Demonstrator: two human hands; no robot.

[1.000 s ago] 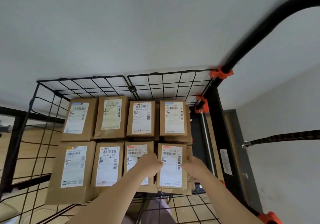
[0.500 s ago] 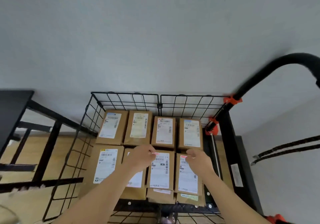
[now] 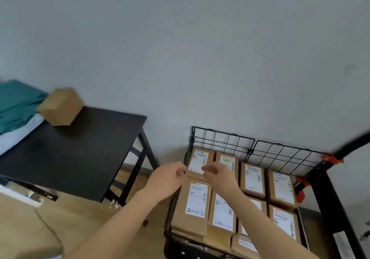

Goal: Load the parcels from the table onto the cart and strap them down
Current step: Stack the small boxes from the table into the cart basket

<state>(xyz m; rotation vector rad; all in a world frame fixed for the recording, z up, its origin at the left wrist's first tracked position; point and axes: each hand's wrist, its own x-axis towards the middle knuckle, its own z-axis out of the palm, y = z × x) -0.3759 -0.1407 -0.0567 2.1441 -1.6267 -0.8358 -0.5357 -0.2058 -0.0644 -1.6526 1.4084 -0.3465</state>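
Head view: one parcel (image 3: 60, 107) sits on the table (image 3: 80, 154), well left of the cart (image 3: 249, 151). Left hand (image 3: 168, 180) and right hand (image 3: 218, 175) over the cart's left edge, fingers loosely curled, empty. Risk: cart's stacked parcels (image 3: 197, 200) unstrapped, front ones could slide off if bumped.

Soft, even, dimmish light, no hard shadows or glare seen. The cardboard box (image 3: 60, 106) and cart handle (image 3: 355, 143) are smeared by motion blur; edges are bent by wide-angle distortion.

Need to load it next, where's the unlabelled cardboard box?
Head view, upper left: the cardboard box sits far back on the black table, beside green cloth.
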